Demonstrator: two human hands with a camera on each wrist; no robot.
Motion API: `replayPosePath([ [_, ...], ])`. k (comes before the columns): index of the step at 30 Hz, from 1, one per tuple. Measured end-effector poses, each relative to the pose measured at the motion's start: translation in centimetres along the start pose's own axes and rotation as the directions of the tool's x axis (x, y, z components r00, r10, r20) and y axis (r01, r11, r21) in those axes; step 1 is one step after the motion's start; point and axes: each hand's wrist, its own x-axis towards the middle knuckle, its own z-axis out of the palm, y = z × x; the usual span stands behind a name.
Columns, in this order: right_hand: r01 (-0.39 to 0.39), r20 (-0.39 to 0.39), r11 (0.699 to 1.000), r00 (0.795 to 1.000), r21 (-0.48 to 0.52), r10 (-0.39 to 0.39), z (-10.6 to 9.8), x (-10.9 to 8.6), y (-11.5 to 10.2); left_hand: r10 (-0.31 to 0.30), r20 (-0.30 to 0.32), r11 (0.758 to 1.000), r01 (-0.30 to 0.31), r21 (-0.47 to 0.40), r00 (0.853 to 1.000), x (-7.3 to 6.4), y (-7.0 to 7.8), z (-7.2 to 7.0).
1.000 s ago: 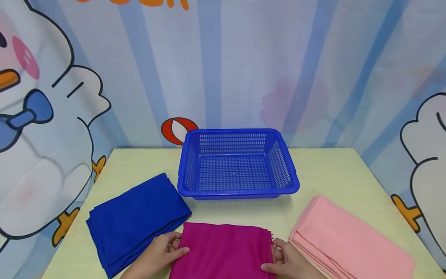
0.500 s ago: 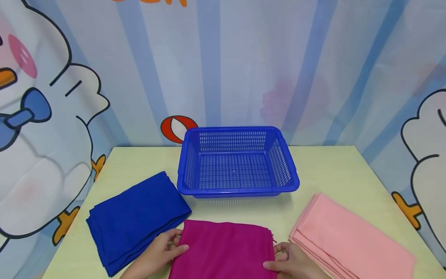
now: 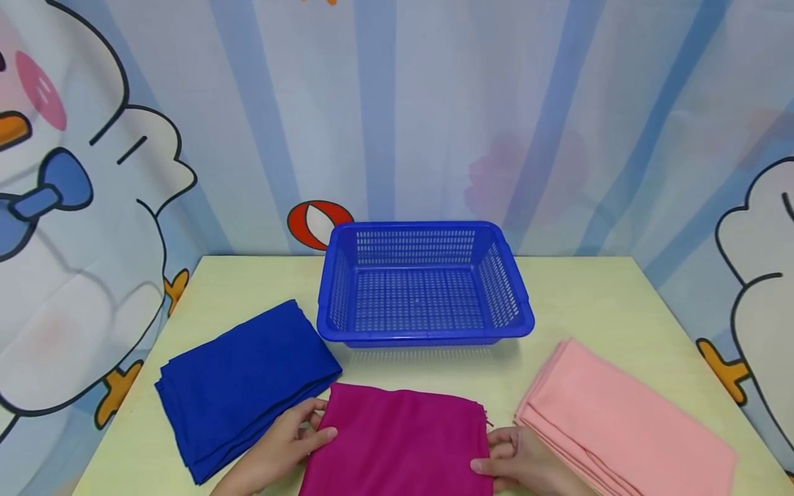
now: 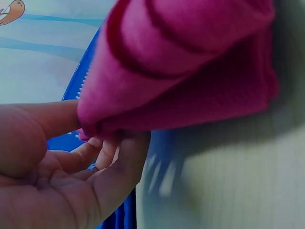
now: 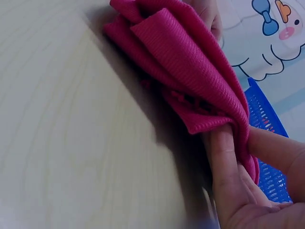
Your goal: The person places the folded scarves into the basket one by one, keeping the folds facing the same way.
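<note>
A folded magenta cloth point(image 3: 400, 441) lies at the front middle of the head view, its near end cut off by the frame. My left hand point(image 3: 285, 441) pinches its left edge, thumb on top and fingers beneath. On the opposite edge my right hand point(image 3: 524, 458) pinches the cloth the same way, near some loose threads at the corner. In the left wrist view the folded layers of the magenta cloth point(image 4: 181, 57) hang over the table with a shadow below. The right wrist view shows the stacked folds of the cloth point(image 5: 190, 71) between thumb and fingers.
A blue plastic basket point(image 3: 428, 337) with mesh walls stands behind the cloth, nothing in it. A folded blue cloth point(image 3: 242, 386) lies at left, a folded pink cloth point(image 3: 626, 420) at right. The pale table point(image 3: 577, 296) backs onto a cartoon-printed curtain point(image 3: 428, 110).
The head view has tilted slightly, so everything sits a little higher in it. Both hands keep their hold on the magenta cloth, with very little shift.
</note>
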Motion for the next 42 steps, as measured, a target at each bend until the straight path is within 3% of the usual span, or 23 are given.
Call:
replayPosePath([
  [6,0.047,0.038,0.998,0.998,0.033,-0.049,0.0,0.2,0.0,0.006,-0.002,1.000,-0.006,-0.017,1.000,-0.1,0.0,0.0],
  [16,0.074,-0.020,0.996,0.997,0.043,-0.073,0.0,0.3,-0.6,0.000,0.003,0.998,0.000,-0.066,1.000,-0.4,0.4,0.0],
  [22,0.092,-0.006,0.995,0.996,0.042,-0.091,0.1,0.2,-1.3,0.010,0.019,0.990,-0.007,-0.138,1.000,-0.7,0.9,-0.1],
  [28,0.110,-0.007,0.994,0.994,0.012,-0.110,-0.1,0.0,-2.2,0.034,0.007,0.988,-0.032,-0.152,0.999,-1.1,1.7,-0.3],
  [38,0.205,0.071,0.977,0.975,0.055,-0.208,-0.7,-0.2,-4.7,0.083,-0.025,0.987,-0.085,-0.139,0.996,-1.1,3.4,-0.7],
  [42,0.204,0.055,0.978,0.977,0.034,-0.206,-0.8,-0.3,-5.8,0.087,-0.032,0.986,-0.091,-0.140,0.996,-1.0,4.1,-1.0],
])
